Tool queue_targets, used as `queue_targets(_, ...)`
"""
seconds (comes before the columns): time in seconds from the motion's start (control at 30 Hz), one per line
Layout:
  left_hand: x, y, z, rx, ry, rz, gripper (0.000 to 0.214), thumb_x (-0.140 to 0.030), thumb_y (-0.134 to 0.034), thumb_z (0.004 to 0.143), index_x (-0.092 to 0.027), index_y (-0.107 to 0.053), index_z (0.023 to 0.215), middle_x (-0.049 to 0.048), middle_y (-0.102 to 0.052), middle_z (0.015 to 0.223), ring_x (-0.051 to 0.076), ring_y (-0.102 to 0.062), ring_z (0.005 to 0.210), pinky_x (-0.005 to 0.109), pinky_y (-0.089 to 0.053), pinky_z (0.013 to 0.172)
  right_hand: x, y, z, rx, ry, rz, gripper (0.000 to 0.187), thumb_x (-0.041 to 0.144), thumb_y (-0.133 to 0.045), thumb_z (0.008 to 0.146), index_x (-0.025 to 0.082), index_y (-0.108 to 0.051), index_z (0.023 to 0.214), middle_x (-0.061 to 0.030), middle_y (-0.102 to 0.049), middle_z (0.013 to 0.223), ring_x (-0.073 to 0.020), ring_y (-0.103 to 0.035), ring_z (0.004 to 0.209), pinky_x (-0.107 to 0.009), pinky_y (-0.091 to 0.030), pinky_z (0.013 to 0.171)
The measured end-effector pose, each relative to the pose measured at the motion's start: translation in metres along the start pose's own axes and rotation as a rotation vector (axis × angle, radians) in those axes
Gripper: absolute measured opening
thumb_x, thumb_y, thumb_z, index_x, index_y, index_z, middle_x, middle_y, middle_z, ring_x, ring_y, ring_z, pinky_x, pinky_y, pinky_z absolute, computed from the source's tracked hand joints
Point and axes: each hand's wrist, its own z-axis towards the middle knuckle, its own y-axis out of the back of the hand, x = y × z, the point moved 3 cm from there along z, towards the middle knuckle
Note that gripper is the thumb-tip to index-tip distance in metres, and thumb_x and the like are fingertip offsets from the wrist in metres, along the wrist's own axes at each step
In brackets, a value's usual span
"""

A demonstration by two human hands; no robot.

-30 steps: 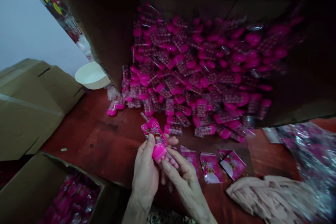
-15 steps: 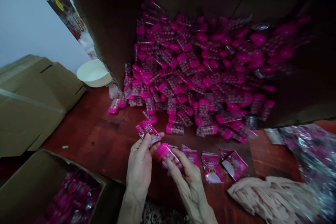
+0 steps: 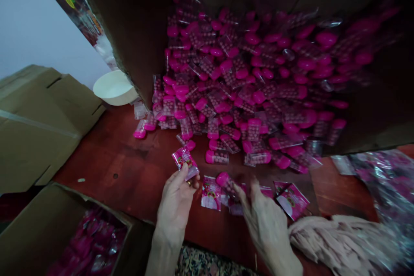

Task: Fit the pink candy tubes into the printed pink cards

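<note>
My left hand (image 3: 176, 202) pinches a small pink printed sachet (image 3: 186, 160) between thumb and fingers above the red-brown tabletop (image 3: 136, 168). My right hand (image 3: 267, 220), partly blurred, is over a row of similar sachets. A clear candy tube with a pink cap (image 3: 226, 181) sticks out from its thumb side, tilted to the upper left; its lower end is hidden by the fingers. One flat pink packet (image 3: 211, 193) lies between my hands. Others lie partly under my right hand, and a folded packet (image 3: 292, 200) lies to its right.
A big cardboard box (image 3: 119, 39) on its side spills a heap of pink-capped candy tubes (image 3: 223, 108). At left are a folded carton (image 3: 39, 112), a white bowl (image 3: 114, 88) and an open box of pink packages (image 3: 90, 241). A pale cloth (image 3: 336, 241) and clear plastic bags (image 3: 378, 181) lie right.
My right hand has moved right with the candy tube, away from my left hand and over the sachets. The packet between my hands is now uncovered. My left hand still holds its sachet.
</note>
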Motion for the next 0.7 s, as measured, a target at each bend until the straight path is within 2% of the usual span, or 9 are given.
queue_targets(0.07, 0.005, -0.002, -0.002, -0.007, 0.03, 0.003, 0.008, -0.018, -0.064, 0.075, -0.011, -0.066, 0.072, 0.0047, -0.066, 0.066, 0.012, -0.059, 0.059, 0.023, -0.046, 0.055, 0.012, 0.006, 0.001, -0.002, -0.034, 0.045, 0.049, 0.048, -0.037, 0.089, 0.009, -0.064, 0.102, -0.004, -0.056, 0.044, -0.0176, -0.049, 0.033, -0.027, -0.036, 0.034)
queue_targets(0.1, 0.007, -0.004, -0.003, -0.003, 0.042, 0.007, 0.009, -0.018, -0.063, 0.076, -0.011, -0.066, 0.072, 0.0051, -0.067, 0.066, 0.013, -0.059, 0.06, 0.023, -0.046, 0.056, 0.021, 0.006, 0.002, -0.001, -0.029, 0.141, 0.044, 0.045, -0.041, 0.089, 0.011, -0.062, 0.105, -0.0036, -0.06, 0.05, -0.0161, -0.051, 0.035, -0.026, -0.039, 0.036)
queue_targets(0.2, 0.015, -0.009, -0.007, 0.029, 0.075, 0.015, 0.01, -0.018, -0.062, 0.077, -0.01, -0.068, 0.073, 0.0058, -0.067, 0.066, 0.012, -0.059, 0.059, 0.023, -0.047, 0.057, 0.05, 0.002, 0.004, -0.027, 0.065, 0.415, 0.029, 0.033, -0.052, 0.085, 0.017, -0.062, 0.107, -0.0046, -0.066, 0.074, -0.0136, -0.058, 0.052, -0.025, -0.049, 0.048)
queue_targets(0.3, 0.02, -0.012, -0.011, 0.034, 0.079, -0.003, 0.007, -0.016, -0.065, 0.073, -0.01, -0.07, 0.073, 0.0057, -0.069, 0.068, 0.012, -0.06, 0.062, 0.022, -0.048, 0.062, 0.065, -0.006, 0.007, -0.083, 0.142, 0.48, 0.022, 0.023, -0.056, 0.082, 0.016, -0.064, 0.101, -0.0048, -0.064, 0.077, -0.0145, -0.059, 0.061, -0.026, -0.05, 0.054)
queue_targets(0.5, 0.027, -0.01, -0.015, 0.026, -0.017, 0.049, 0.01, -0.017, -0.077, 0.06, -0.012, -0.069, 0.065, 0.0036, -0.069, 0.068, 0.01, -0.06, 0.066, 0.02, -0.047, 0.066, 0.062, -0.01, 0.009, -0.188, 0.123, 0.582, 0.009, 0.017, -0.058, 0.081, 0.018, -0.065, 0.086, -0.0025, -0.06, 0.075, -0.0134, -0.058, 0.064, -0.024, -0.048, 0.054)
queue_targets(0.6, 0.026, -0.012, -0.016, 0.033, -0.028, 0.071, 0.011, -0.021, -0.076, 0.061, -0.014, -0.069, 0.066, 0.0023, -0.069, 0.07, 0.011, -0.06, 0.067, 0.023, -0.047, 0.067, 0.059, -0.008, 0.009, -0.25, 0.163, 0.542, 0.01, 0.014, -0.057, 0.082, 0.018, -0.065, 0.086, -0.0027, -0.06, 0.075, -0.0131, -0.059, 0.065, -0.023, -0.049, 0.056)
queue_targets(0.7, 0.016, -0.012, -0.012, 0.038, -0.135, 0.131, 0.013, -0.024, -0.076, 0.061, -0.015, -0.069, 0.067, 0.0003, -0.068, 0.066, 0.012, -0.059, 0.062, 0.025, -0.046, 0.063, 0.06, -0.011, 0.007, -0.225, 0.226, 0.498, 0.015, 0.012, -0.052, 0.085, 0.018, -0.065, 0.088, -0.003, -0.062, 0.074, -0.0132, -0.061, 0.065, -0.023, -0.05, 0.058)
